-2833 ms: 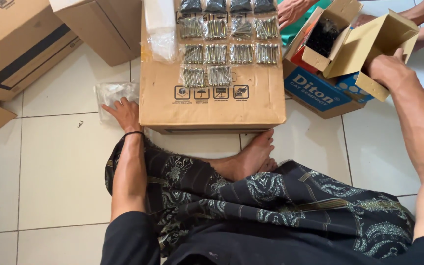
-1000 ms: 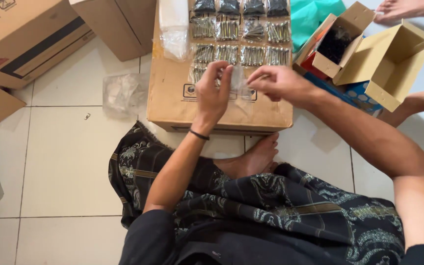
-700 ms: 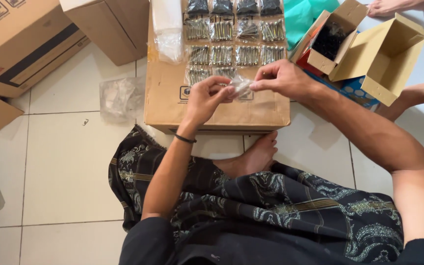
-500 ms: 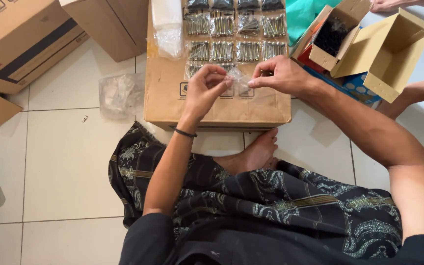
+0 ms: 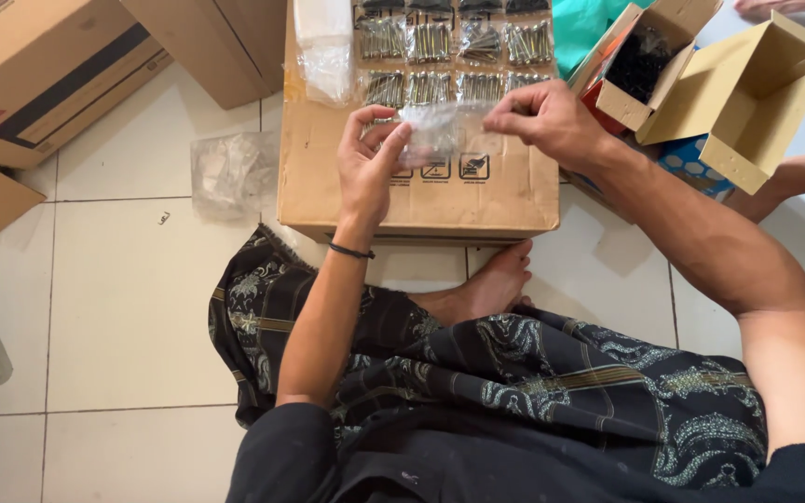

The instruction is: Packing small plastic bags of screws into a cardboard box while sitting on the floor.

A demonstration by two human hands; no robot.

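Observation:
A small clear plastic bag (image 5: 435,130) is stretched between my two hands above a brown cardboard box (image 5: 505,200). My left hand (image 5: 370,168) pinches the bag's left edge, with a black band on the wrist. My right hand (image 5: 547,119) pinches its right edge. On the far part of the box lie rows of small clear bags of metal bolts (image 5: 430,42); the nearest ones are partly hidden behind my hands. I sit on the floor in a dark patterned cloth, one bare foot (image 5: 482,289) against the box.
A pile of empty clear bags (image 5: 230,172) lies on the white tiles to the left. Large cartons (image 5: 39,74) stand at far left. At the right are an open box of black screws (image 5: 640,61) and an empty open box (image 5: 747,98). Another person's arm (image 5: 798,177) shows at right.
My left hand left the bag pile on the floor and my right hand left the empty box; both came together over the box and pulled a clear bag flat between them.

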